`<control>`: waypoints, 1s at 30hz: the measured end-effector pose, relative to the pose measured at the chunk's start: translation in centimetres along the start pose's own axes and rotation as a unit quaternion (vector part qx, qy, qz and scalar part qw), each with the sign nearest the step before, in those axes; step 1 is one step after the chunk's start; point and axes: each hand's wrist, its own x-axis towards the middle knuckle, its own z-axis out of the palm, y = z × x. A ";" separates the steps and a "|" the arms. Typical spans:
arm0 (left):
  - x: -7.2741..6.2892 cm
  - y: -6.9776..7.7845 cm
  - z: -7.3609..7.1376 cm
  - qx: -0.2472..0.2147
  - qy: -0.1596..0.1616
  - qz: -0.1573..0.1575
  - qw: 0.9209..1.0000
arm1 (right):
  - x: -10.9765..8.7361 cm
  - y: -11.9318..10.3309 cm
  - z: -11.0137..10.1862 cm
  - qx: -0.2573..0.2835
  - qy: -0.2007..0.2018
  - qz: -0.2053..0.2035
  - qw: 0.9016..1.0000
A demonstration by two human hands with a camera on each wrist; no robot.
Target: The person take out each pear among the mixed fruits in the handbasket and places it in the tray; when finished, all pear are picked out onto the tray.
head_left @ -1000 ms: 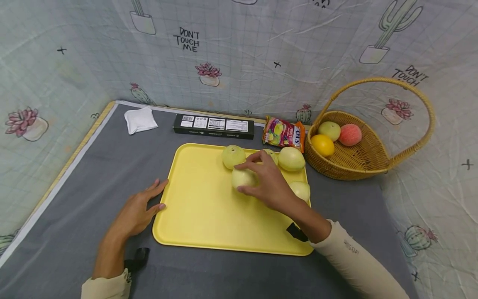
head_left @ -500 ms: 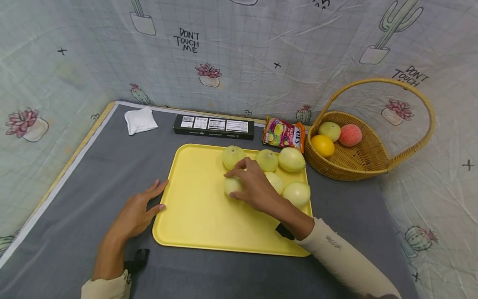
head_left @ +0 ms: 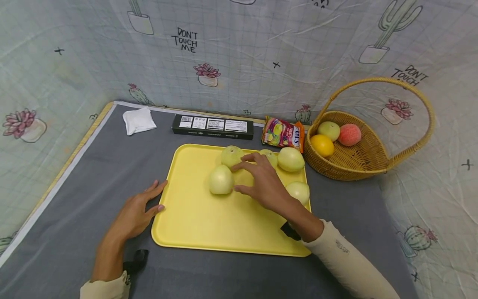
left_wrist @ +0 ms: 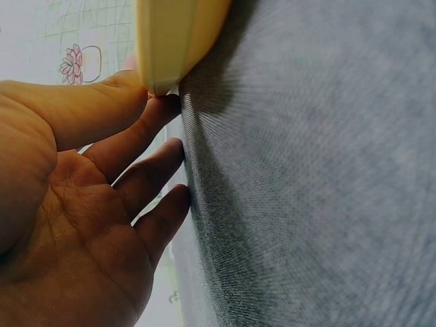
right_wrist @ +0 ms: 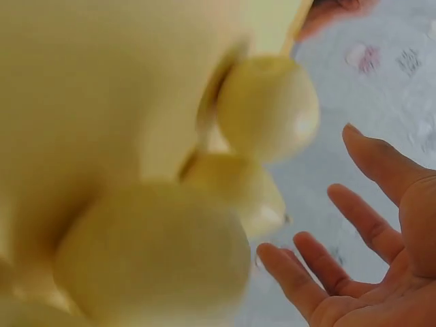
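Flat on the table lies a yellow tray point(head_left: 198, 224). My left hand point(head_left: 136, 211) touches its left rim with thumb and fingertips; the left wrist view shows the thumb against the tray edge point(left_wrist: 167, 41). Over the tray, my right hand point(head_left: 265, 182) has thumb and fingers spread, holding nothing. Just left of its fingertips sits a pale yellow-green round fruit point(head_left: 221, 180). Similar fruits stand behind and right of the hand: one at the back point(head_left: 231, 155), a partly covered one point(head_left: 269, 157), a back-corner one point(head_left: 291, 159) and a right-side one point(head_left: 298, 192). In the right wrist view, the right hand point(right_wrist: 381, 259) is apart from the fruits point(right_wrist: 157, 252).
A wicker basket point(head_left: 358, 162) with a tall handle holds an orange, a green and a red fruit at the right. Behind the tray lie a colourful snack packet point(head_left: 284, 133), a black box point(head_left: 213, 127) and a white packet point(head_left: 139, 121). Printed cloth point(head_left: 239, 54) hangs behind the table.
My right hand has carried one pale fruit leftward across the tray, let it go and drawn back to the right. The left hand stays at the tray rim.
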 end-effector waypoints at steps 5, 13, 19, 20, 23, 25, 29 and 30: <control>-0.2 -0.2 0.0 -0.009 0.003 0.008 1.000 | 0.0 1.1 -2.5 0.013 0.054 0.004 0.998; -0.1 -0.1 0.1 -0.001 0.003 -0.002 1.000 | 0.2 5.2 -7.2 0.047 0.156 0.055 0.985; -0.1 -0.1 0.2 -0.008 -0.001 -0.010 1.000 | 0.2 9.1 -9.8 0.049 0.209 0.096 0.972; 0.0 -0.1 0.2 -0.009 -0.001 -0.010 1.000 | 0.2 9.7 -10.1 0.053 0.217 0.100 0.970; 0.0 -0.2 0.2 -0.009 0.000 -0.008 1.000 | 0.0 11.2 -11.1 0.066 0.233 0.120 0.963; 0.0 -0.2 0.2 -0.008 0.001 -0.007 1.000 | -0.2 12.1 -11.7 0.064 0.245 0.138 0.958; -0.1 -0.3 0.2 -0.008 0.001 -0.002 1.000 | -0.4 14.2 -12.6 0.050 0.249 0.194 0.948; -0.1 -0.3 0.2 -0.009 0.001 -0.001 1.000 | -0.4 14.8 -12.8 0.051 0.250 0.208 0.944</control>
